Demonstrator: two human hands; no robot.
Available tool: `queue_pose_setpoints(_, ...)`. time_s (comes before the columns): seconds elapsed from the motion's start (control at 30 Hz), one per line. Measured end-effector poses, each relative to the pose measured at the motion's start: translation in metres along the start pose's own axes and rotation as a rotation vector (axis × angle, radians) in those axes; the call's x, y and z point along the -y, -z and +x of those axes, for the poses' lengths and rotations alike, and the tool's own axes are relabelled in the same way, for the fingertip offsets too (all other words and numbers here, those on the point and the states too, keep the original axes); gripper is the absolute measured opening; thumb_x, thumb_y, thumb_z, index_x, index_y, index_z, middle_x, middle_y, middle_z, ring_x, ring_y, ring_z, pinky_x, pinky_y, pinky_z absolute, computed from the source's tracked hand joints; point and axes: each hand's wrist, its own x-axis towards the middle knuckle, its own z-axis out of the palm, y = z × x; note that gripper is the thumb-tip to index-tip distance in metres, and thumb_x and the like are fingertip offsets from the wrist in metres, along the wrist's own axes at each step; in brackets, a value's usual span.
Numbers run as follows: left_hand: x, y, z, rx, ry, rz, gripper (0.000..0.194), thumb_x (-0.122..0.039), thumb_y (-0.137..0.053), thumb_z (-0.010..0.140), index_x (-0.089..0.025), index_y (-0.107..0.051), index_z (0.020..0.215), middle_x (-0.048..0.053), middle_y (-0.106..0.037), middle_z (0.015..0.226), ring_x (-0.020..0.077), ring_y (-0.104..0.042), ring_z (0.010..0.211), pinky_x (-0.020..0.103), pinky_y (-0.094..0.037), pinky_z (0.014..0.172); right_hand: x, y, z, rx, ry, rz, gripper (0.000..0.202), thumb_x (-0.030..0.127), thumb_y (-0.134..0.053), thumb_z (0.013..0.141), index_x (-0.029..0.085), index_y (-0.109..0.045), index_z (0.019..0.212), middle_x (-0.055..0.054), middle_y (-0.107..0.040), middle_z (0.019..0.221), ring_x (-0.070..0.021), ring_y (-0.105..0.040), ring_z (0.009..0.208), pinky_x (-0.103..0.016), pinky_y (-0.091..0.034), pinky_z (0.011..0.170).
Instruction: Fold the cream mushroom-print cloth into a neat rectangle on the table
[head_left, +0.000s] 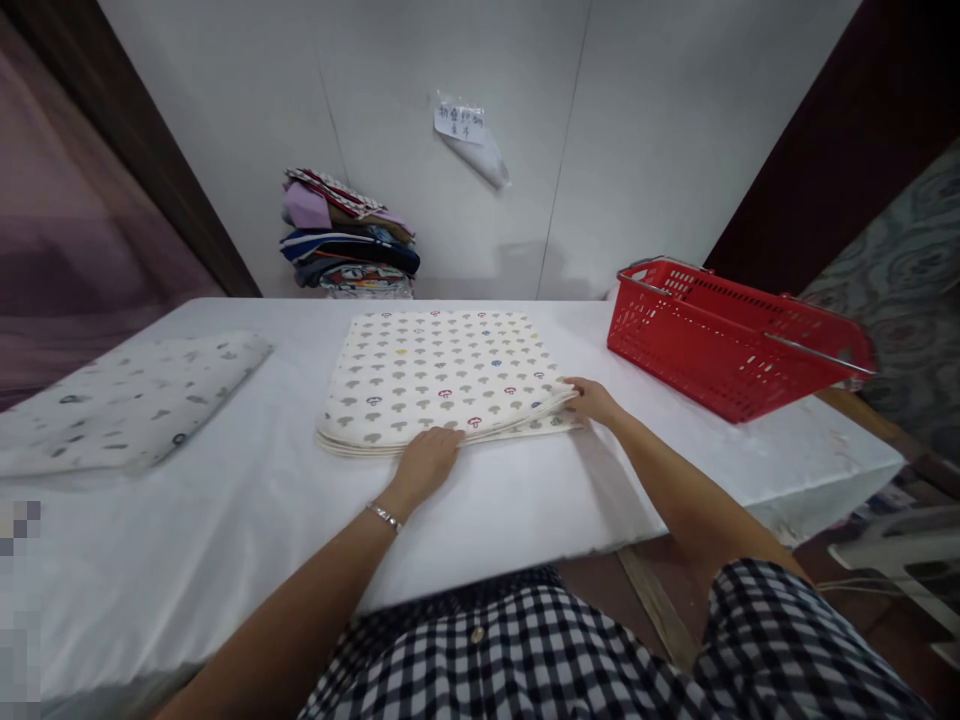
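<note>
A white cloth [450,370] with a mushroom print lies folded in several layers on the white-covered table [510,510]. My left hand [431,458], with a silver bracelet at the wrist, is at the cloth's near edge, fingers close together on its front layers; its fingertips are partly hidden. My right hand [592,400] pinches the near right corner, where the upper layers are lifted a little off the lowest one.
Another printed white cloth [142,400] lies folded at the left. A stack of folded fabrics [351,235] stands at the back by the wall. To the right is a red basket [720,345] with metal handles. A paper note [459,122] hangs on the wall.
</note>
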Motion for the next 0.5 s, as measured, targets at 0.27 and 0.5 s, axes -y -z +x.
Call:
queue_pose_setpoints(0.27, 0.0, 0.003, 0.003, 0.02, -0.046, 0.011, 0.027, -0.017, -0.042, 0.09, -0.018, -0.061, 0.108, 0.009, -0.066, 0.106, 0.0225, -0.059, 0.097, 0.037, -0.047, 0.082, -0.019, 0.008, -0.051, -0.039, 0.286, -0.167, 0.021, 0.012, -0.055, 0.073, 0.019, -0.071, 0.086, -0.008, -0.063, 0.101, -0.022, -0.053, 0.099, -0.033, -0.043, 0.088)
queue_pose_setpoints(0.5, 0.002, 0.003, 0.003, 0.015, -0.061, -0.038, 0.027, -0.019, -0.04, 0.09, -0.019, -0.061, 0.107, 0.009, -0.066, 0.104, 0.0228, -0.059, 0.095, 0.039, -0.048, 0.082, -0.013, 0.014, -0.063, -0.02, -0.017, -0.024, 0.038, 0.015, -0.058, 0.074, 0.021, -0.063, 0.111, -0.006, -0.061, 0.107, -0.0196, -0.055, 0.099, -0.031, -0.044, 0.088)
